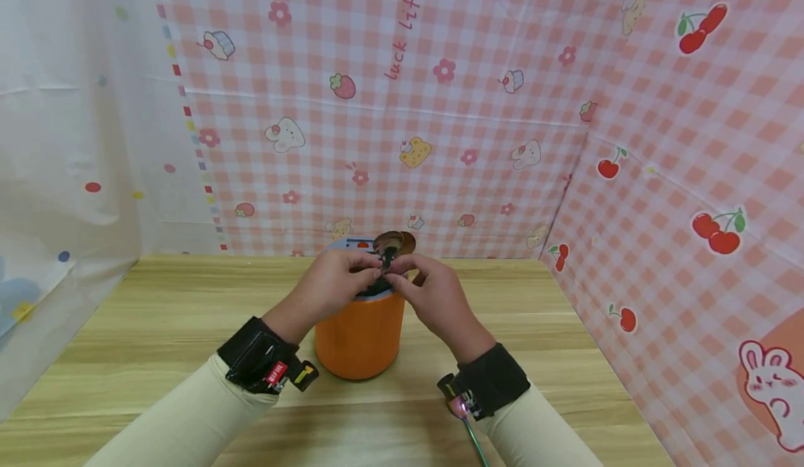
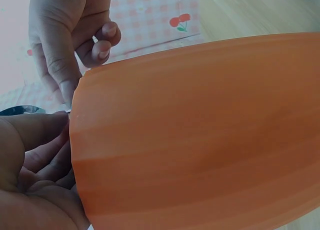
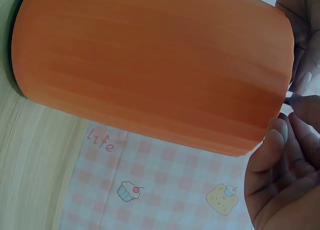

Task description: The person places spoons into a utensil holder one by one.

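Observation:
An orange tub (image 1: 359,341) with a pale blue top stands upright on the table. Over its top, both hands meet with fingertips almost together. My left hand (image 1: 336,278) and my right hand (image 1: 433,292) pinch a small dark piece (image 1: 388,256) between thumbs and fingers; I cannot tell what it is. Just behind the fingertips, a shiny brownish spoon-like bowl (image 1: 391,239) rises. Seen from the left wrist, the tub's side (image 2: 200,135) fills most of the view, with the thumbs right at its rim. The right wrist view shows a dark tip (image 3: 291,98) by the thumb.
An iridescent spoon (image 1: 474,439) lies on the wooden table (image 1: 188,313) near the right wrist, partly hidden by the strap (image 1: 493,383). A pink checked cloth (image 1: 377,104) hangs behind the table and along its right side, and a white sheet (image 1: 69,139) hangs at the left.

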Demonstrator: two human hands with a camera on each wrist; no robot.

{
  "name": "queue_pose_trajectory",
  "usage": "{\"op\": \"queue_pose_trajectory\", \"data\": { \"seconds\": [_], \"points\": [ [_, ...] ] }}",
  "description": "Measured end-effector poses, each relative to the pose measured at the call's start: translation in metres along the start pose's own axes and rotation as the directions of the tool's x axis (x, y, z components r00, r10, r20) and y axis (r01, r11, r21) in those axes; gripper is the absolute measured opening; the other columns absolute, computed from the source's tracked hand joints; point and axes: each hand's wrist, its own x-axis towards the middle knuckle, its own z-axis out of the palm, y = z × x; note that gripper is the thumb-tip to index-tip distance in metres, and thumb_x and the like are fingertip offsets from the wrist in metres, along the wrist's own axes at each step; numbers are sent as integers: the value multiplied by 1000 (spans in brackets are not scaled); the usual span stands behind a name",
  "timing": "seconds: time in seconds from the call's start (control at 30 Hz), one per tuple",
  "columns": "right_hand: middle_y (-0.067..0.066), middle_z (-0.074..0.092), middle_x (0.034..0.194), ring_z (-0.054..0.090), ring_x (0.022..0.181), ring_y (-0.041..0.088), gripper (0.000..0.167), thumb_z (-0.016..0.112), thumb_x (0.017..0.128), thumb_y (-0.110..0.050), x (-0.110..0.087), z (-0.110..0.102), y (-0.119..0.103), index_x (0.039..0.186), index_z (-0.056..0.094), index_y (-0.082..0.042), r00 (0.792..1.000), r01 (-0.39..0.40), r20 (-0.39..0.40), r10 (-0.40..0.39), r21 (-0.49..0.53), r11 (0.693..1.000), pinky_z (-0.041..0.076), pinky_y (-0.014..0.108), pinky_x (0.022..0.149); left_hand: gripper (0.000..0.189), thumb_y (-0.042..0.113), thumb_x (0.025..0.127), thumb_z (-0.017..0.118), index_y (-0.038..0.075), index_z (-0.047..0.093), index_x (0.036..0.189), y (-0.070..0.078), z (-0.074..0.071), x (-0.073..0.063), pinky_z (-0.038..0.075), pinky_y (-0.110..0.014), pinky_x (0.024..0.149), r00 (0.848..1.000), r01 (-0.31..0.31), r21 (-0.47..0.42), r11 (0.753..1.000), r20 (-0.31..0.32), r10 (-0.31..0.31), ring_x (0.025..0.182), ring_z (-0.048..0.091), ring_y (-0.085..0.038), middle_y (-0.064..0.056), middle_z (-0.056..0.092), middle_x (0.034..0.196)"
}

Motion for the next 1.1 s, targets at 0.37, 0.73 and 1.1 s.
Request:
{"op": "queue_pose_trajectory", "data": {
  "seconds": [0.37,0.73,1.1],
  "points": [
    [-1,68,99,56,74,21,25,73,95,-25,-3,-3,7,117,70,-14,998,-61,-32,61,-10,998,50,33,61,20,25,102,63,14,75,113,1,-4,-6,55,-40,85,999,12,0,1000,-29,-12,106,65,-22,-4,70,116],
    [-6,65,90,53,60,15,16,74,95,-24,-22,-12,8,106,72,-14,997,-64,35,67,-78,995,47,31,55,14,19,97,71,12,75,108,20,6,-21,56,-36,85,995,-92,-74,993,-40,89,98,67,-17,0,72,105],
    [-9,66,87,51,57,12,6,73,95,-24,-54,-20,29,98,72,-20,978,-100,167,127,-160,982,44,27,52,10,18,98,69,11,74,103,9,49,-29,54,-31,80,972,-143,-55,988,181,151,86,63,-10,5,70,91]
  ]
}}
